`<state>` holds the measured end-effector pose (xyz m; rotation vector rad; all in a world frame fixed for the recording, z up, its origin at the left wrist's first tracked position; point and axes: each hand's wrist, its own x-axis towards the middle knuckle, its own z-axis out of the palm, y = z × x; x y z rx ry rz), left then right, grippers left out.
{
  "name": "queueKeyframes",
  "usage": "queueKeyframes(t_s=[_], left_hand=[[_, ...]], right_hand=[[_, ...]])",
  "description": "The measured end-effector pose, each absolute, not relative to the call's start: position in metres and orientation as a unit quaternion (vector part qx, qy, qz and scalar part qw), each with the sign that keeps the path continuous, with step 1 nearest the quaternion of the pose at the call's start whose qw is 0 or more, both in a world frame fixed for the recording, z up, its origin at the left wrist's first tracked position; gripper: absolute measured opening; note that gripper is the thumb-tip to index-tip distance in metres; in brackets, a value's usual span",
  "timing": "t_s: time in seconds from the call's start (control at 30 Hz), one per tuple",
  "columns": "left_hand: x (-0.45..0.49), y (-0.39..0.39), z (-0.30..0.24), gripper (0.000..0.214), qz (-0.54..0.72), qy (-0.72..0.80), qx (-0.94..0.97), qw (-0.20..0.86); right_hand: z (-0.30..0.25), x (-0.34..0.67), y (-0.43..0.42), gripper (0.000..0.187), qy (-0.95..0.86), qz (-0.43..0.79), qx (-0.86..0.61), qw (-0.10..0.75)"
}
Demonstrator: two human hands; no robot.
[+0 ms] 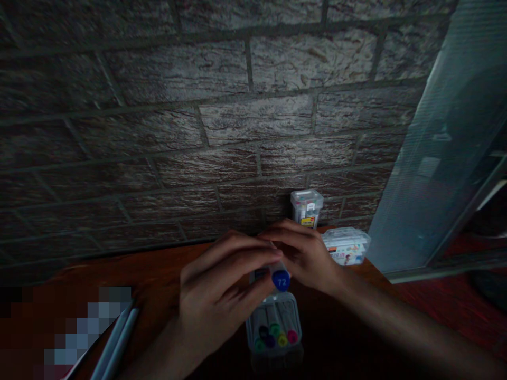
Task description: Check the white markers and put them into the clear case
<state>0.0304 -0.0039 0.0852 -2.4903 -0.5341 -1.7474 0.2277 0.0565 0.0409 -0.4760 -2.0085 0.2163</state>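
Both my hands meet over the middle of a dark wooden table (158, 274), in front of a brick wall. My left hand (222, 295) and my right hand (304, 253) pinch a marker (280, 278) between their fingertips. Its blue end cap, marked 72, faces me. Directly below the marker lies a clear plastic box of markers (273, 327), with green, purple, yellow and pink caps showing at its near end.
A clear tub of small items (307, 207) stands against the wall behind my right hand. A flat white lidded box (348, 245) lies to its right. Two grey pens (116, 340) lie at the lower left. A glass pane (443, 148) rises at the right.
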Motion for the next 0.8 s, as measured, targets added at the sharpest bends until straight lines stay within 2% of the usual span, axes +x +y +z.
queueKeyframes(t_s=[0.63,0.8], left_hand=[[0.031,-0.015,0.09,0.018,-0.54,-0.155,-0.824,0.075],[0.031,-0.014,0.088,0.022,-0.532,-0.16,-0.828,0.072]], right_hand=[[0.049,0.24,0.06,0.021,-0.82,0.04,-0.219,0.527],[0.055,0.247,0.063,0.02,-0.815,0.013,-0.228,0.532]])
